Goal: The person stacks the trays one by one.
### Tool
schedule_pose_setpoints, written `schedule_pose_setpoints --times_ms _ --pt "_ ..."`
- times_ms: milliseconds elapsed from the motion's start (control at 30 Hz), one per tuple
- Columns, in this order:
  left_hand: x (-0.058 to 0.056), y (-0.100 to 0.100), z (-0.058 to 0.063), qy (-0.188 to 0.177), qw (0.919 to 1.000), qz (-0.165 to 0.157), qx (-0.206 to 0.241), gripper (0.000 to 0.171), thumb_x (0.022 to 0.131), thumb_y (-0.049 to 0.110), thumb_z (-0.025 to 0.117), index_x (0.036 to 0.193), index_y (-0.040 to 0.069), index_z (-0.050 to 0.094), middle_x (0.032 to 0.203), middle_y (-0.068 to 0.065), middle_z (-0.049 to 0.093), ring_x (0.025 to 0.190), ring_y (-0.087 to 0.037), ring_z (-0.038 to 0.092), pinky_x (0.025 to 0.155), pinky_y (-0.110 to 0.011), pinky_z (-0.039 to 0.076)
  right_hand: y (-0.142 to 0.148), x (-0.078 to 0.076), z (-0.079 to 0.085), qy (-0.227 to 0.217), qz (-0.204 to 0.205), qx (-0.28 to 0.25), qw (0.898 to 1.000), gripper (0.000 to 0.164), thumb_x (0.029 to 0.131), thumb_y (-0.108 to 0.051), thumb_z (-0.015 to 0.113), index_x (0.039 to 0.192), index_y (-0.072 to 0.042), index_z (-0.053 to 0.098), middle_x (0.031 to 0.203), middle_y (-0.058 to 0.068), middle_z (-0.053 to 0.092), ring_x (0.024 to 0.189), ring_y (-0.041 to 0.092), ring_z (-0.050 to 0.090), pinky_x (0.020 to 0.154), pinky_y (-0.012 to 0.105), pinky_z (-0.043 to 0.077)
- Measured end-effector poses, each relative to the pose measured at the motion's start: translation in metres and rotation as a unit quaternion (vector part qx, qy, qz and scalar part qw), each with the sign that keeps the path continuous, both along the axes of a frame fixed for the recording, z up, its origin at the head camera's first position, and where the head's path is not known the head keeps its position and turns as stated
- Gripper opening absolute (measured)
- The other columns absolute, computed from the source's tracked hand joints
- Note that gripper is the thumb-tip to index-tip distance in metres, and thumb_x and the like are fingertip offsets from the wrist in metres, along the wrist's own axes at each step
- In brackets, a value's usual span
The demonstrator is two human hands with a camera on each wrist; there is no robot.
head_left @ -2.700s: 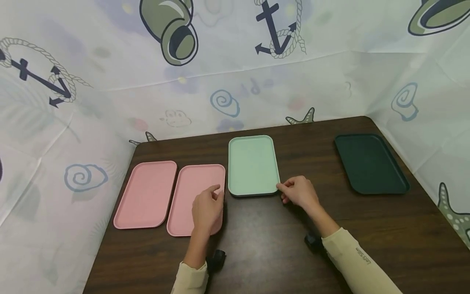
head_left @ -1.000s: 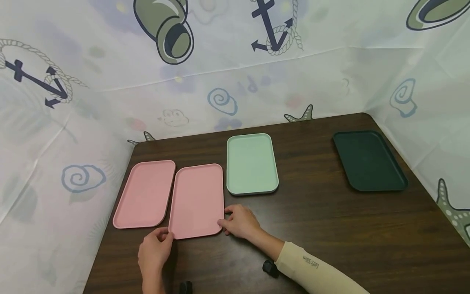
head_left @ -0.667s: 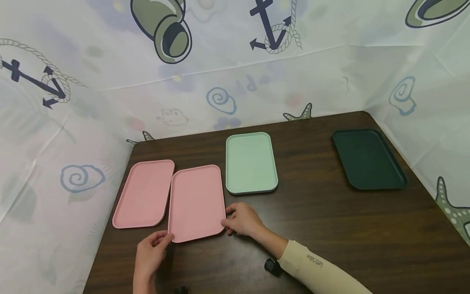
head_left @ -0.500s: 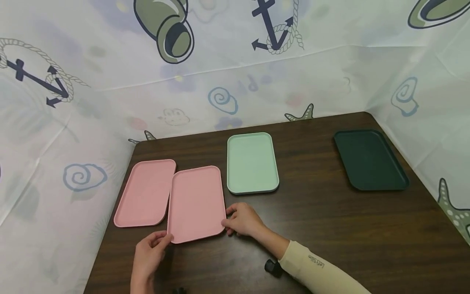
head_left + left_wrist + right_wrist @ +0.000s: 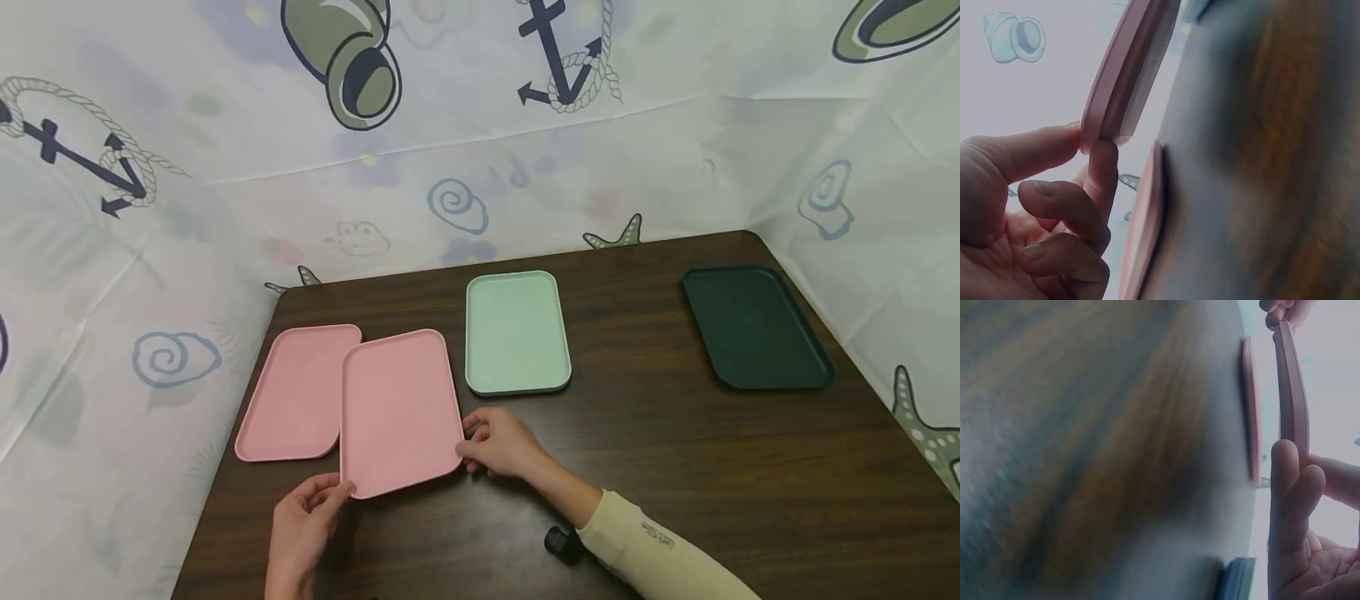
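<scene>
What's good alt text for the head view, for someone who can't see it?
A person's left hand and right hand hold a pink tray above a dark table. Another pink tray lies left of it; a pale green tray and a dark green tray lie right.

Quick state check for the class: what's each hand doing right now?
Left hand: pinching the raised pink tray at its near-left corner.
Right hand: pinching the same tray's right edge.

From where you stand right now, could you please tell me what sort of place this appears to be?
Probably an indoor workspace with improvised screening: a dark wood-grain table is bordered by white sheeting printed with anchors and seashells, and a pink tray is held above the table.
</scene>
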State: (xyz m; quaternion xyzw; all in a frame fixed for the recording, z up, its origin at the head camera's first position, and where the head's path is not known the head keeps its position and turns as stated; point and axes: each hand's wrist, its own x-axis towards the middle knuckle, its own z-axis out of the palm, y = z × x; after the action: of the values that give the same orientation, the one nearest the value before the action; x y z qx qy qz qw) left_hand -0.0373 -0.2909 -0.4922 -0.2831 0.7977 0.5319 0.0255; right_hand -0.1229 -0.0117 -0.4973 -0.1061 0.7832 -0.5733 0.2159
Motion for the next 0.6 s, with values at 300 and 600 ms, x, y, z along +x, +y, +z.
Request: schedule_pose_setpoints --times_ms 300,600 --pt "-0.013 0.016 0.007 0.069 0.9973 -0.016 0.021 0.035 0.087 0.019 0.076 0.11 -0.005 0.064 0.076 -0.001 0.065 0.052 -0.009 0.045 0.047 -0.024 0.039 0.018 -0.006 0.01 0.017 -0.021 -0.014 1.0 0.034 0.085 -0.009 0.069 0.116 0.004 0.062 0.068 0.005 0.069 0.066 0.036 0.068 0.044 0.034 0.05" --pt "-0.031 0.045 0.002 0.1 0.9913 -0.071 0.049 0.026 0.086 0.009 0.076 0.102 -0.007 0.063 0.077 -0.009 0.065 0.051 -0.008 0.043 0.047 -0.022 0.036 0.052 -0.007 0.011 0.013 -0.071 -0.008 0.997 0.035 0.083 -0.008 0.07 0.116 0.004 0.065 0.066 0.005 0.068 0.065 0.034 0.068 0.045 0.039 0.05"
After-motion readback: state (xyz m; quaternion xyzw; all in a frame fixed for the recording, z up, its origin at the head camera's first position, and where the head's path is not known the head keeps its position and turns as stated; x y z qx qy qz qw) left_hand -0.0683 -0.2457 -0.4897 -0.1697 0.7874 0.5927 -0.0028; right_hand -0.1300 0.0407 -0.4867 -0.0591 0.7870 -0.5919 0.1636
